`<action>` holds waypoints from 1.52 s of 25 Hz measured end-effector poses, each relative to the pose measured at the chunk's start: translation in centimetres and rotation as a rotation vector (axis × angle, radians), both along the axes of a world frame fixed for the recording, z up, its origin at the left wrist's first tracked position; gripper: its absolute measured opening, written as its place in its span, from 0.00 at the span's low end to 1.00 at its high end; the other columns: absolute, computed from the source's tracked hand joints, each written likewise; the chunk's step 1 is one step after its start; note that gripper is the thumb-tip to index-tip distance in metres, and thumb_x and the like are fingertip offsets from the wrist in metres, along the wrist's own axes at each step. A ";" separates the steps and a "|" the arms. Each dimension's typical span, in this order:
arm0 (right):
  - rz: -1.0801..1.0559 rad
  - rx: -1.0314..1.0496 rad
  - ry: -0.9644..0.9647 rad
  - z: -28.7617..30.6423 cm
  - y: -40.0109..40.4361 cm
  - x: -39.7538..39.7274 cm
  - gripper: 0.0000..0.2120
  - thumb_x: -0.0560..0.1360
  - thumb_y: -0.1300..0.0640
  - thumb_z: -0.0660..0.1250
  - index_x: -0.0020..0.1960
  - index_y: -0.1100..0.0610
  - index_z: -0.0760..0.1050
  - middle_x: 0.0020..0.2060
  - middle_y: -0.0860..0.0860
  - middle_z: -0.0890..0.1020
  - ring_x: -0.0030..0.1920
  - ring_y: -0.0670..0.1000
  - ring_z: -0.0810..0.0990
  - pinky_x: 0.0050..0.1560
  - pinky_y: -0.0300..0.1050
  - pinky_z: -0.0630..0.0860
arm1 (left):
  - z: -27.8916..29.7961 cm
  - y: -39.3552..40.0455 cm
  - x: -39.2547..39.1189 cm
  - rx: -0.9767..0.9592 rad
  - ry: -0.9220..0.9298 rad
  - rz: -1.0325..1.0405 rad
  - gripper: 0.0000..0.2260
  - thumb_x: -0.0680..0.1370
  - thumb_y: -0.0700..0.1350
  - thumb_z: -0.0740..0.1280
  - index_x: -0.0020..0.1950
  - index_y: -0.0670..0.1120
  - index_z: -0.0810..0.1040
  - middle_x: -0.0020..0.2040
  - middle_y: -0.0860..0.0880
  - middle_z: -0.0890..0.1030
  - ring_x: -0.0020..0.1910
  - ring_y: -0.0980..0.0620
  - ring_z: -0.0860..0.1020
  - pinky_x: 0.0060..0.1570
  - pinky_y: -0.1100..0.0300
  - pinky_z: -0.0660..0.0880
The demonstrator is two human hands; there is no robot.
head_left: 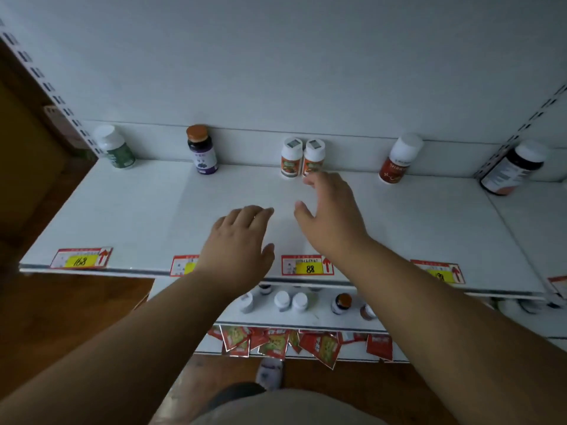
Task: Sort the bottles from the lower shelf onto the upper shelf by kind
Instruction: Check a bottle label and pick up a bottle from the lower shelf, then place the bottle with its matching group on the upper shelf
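Along the back of the white upper shelf (122, 210) stand a green-labelled bottle (115, 147), a purple bottle with an orange cap (202, 150), two orange-labelled white bottles side by side (302, 157) and a red-labelled bottle (399, 159). My right hand (329, 214) hovers open just in front of the right orange-labelled bottle, fingertips close to it, holding nothing. My left hand (241, 240) is open and flat over the shelf's front middle. Several more bottles (290, 300) stand on the lower shelf, partly hidden by the upper shelf and my arms.
A dark bottle (512, 170) stands on the neighbouring shelf at right. Price tags (308, 265) line the upper shelf's front edge. Red sachets (276, 343) lie on the bottom shelf. Slotted uprights (46, 84) flank the bay; wooden floor lies to the left.
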State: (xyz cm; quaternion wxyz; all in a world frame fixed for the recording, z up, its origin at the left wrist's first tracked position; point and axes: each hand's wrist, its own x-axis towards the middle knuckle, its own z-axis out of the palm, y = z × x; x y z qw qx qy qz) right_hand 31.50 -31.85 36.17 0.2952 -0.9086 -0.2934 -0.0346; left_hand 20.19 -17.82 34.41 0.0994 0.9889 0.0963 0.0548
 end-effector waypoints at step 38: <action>0.224 -0.543 0.157 -40.0 41.6 -10.0 0.28 0.79 0.48 0.66 0.75 0.50 0.60 0.66 0.56 0.68 0.55 0.58 0.79 0.46 0.46 0.76 | -43.9 30.3 -16.4 -0.355 0.035 0.575 0.24 0.79 0.57 0.61 0.73 0.52 0.65 0.71 0.49 0.70 0.68 0.46 0.68 0.64 0.50 0.67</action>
